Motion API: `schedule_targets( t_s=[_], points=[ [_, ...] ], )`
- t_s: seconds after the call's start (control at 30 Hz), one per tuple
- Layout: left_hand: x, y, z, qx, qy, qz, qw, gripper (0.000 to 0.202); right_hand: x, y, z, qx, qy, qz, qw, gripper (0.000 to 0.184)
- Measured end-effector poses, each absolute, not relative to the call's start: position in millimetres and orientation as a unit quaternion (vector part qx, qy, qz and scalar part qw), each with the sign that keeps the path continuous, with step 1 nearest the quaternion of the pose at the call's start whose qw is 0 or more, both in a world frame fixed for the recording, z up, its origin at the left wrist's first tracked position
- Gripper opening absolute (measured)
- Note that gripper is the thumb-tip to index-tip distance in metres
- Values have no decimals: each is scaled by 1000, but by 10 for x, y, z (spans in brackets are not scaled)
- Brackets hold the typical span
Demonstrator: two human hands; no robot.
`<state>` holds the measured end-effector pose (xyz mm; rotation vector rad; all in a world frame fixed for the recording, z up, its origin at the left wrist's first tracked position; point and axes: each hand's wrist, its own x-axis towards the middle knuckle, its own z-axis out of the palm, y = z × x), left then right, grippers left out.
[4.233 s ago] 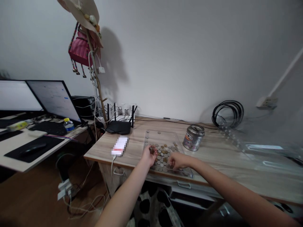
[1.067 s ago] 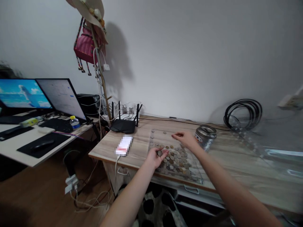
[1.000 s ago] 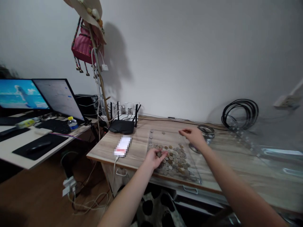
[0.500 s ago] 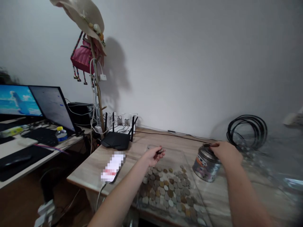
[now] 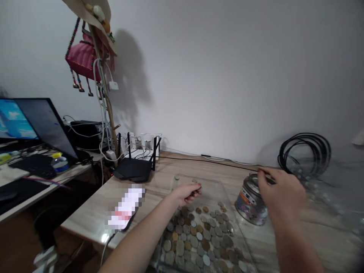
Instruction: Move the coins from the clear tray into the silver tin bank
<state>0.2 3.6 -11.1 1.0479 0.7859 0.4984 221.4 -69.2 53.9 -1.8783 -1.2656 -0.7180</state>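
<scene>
A clear plastic tray (image 5: 218, 189) lies on the wooden desk (image 5: 91, 218) with several mixed coins (image 5: 196, 235) spread over its near half. My left hand (image 5: 186, 192) hovers over the tray's far part, fingers pinched on a dark coin. A single coin (image 5: 176, 177) lies at the tray's far left corner. My right hand (image 5: 280, 195) is above the rim of a tilted metal tin (image 5: 250, 201) standing right of the tray; its fingers are loosely curled and I see nothing in them.
A phone (image 5: 125, 208) on a cable lies left of the tray, a black router (image 5: 132, 170) behind it. A coiled black cable (image 5: 305, 153) leans on the wall at right. Monitors (image 5: 34, 121) and a stand (image 5: 104, 94) with a pink bag stand left.
My right hand went from the coin pile to the tin and now hovers at its rim. My left hand lifted a coin to the tray's far part. The view moved closer.
</scene>
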Motion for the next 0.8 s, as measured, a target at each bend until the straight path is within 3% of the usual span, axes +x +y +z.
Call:
schedule_targets(
  t_s=[0.1,0.23,0.33,0.5,0.67,0.8],
  points=[
    [20,20,-114,522,351,209,749,33,1861,-567,369,-637,-613,-167,437,34],
    [32,38,-118,516,349,194,758,30,1464,-373,55,-532,-766,71,354,28],
    [36,47,-112,480,353,195,779,28,1358,-302,-70,-512,-778,120,344,27],
    [17,38,-82,444,328,180,815,27,1431,-309,-18,-567,-748,85,334,30],
    [10,67,-87,401,368,221,809,20,1734,-481,311,-712,-594,-113,359,28],
    [28,85,-101,373,405,244,798,16,2174,-665,560,-825,-425,-197,317,27]
  ],
)
